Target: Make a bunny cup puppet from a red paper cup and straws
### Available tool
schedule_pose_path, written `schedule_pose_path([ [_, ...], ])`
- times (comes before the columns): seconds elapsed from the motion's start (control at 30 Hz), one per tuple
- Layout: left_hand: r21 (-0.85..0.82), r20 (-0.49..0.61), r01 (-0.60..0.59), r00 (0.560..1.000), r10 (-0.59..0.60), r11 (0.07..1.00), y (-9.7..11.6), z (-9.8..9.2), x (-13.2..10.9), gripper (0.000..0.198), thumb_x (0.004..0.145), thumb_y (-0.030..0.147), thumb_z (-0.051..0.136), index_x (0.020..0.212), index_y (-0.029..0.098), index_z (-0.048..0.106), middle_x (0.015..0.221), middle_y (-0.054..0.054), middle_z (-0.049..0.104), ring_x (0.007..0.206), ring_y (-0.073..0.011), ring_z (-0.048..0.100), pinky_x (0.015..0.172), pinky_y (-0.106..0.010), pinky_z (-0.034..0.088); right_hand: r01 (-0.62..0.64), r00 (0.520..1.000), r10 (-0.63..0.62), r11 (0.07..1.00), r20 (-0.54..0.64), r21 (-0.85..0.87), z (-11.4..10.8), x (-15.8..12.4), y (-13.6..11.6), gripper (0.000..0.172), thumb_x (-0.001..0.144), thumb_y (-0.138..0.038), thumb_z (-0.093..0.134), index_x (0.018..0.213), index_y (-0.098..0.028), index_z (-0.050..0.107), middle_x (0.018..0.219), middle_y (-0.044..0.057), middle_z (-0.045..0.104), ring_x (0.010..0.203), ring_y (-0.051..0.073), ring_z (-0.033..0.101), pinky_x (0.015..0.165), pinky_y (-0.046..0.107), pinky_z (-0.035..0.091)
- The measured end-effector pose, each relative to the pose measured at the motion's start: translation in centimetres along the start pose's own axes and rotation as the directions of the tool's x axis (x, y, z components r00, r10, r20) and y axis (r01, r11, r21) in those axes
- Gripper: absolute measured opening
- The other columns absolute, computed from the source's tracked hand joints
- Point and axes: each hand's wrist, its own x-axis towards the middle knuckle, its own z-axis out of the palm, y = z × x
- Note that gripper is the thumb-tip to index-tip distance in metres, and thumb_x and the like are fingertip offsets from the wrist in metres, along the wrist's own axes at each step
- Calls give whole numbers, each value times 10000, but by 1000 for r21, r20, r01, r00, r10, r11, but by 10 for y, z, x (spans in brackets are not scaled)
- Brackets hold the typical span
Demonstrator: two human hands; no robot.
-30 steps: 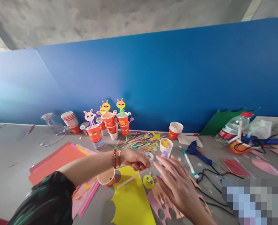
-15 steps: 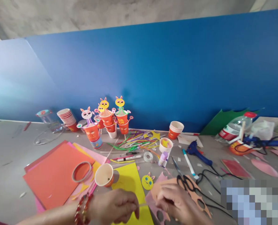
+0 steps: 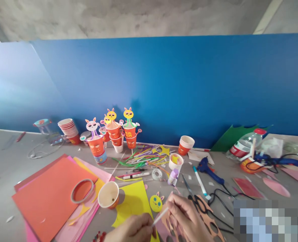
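Left hand (image 3: 137, 228) and right hand (image 3: 185, 215) both pinched a pale stick (image 3: 160, 216), bottom center, slanting toward upper right, ends kinda hidden.

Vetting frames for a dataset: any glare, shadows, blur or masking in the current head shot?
Head view: pale glare at left on the blue wall; soft shadows there behind the rabbit figures; the cup shades the yellow paper; left hand slightly soft, cause unclear; white stick distinguishable; lower-right corner pixelated.
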Motion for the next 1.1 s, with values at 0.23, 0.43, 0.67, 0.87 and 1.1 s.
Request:
schedule_pose_path([
  [0.23, -453, -103, -67, 994, 23, 889, 4, 0, 28, 509, 782, 664, 665, 865, 183, 517, 511, 104, 399, 348, -33, 208, 355, -211, 101, -9, 1000, 9, 993, 0, -117, 10, 17, 2, 448, 1012, -519, 413, 679, -222, 369, 632, -46, 394, 605, 131, 429, 565, 217, 354],
  [0.43, -689, -217, -77, 971, -103, 721, -12, -7, 46, 506, 714, 596, 757, 796, 229, 418, 500, 121, 378, 344, -22, 116, 363, -196, 2, 38, 999, -49, 863, -9, -504, -8, 44, -15, 298, 1007, -413, 452, 798, -226, 552, 655, -30, 566, 587, 142, 537, 561, 223, 376],
  [0.67, -729, -168, -65, 982, -85, 682, -42, -5, 61, 540, 664, 579, 796, 750, 231, 392, 477, 116, 408, 316, -20, 134, 368, -213, -5, 244, 966, -36, 457, 256, -855, -21, 147, -54, 231, 1004, -207, 472, 901, -200, 679, 947, 48, 717, 883, 184, 665, 734, 272, 454],
  [0.87, -678, -174, -162, 983, 58, 717, -61, -9, 70, 488, 687, 578, 791, 766, 204, 487, 455, 92, 417, 341, -33, 198, 406, -238, 67, 338, 901, 167, 305, 399, -890, 17, 223, -23, 285, 980, -314, 623, 1226, -171, 619, 1238, 94, 641, 1033, 232, 662, 874, 429, 569],
  [1.1, -680, -276, -224, 960, 39, 698, -71, -7, 76, 477, 670, 575, 806, 727, 178, 549, 454, 71, 406, 406, -58, 276, 479, -253, 115, 383, 861, 279, 197, 426, -903, 35, 231, -1, 321, 977, -315, 630, 1259, -165, 600, 1265, 102, 626, 1051, 242, 657, 879, 441, 570],
])
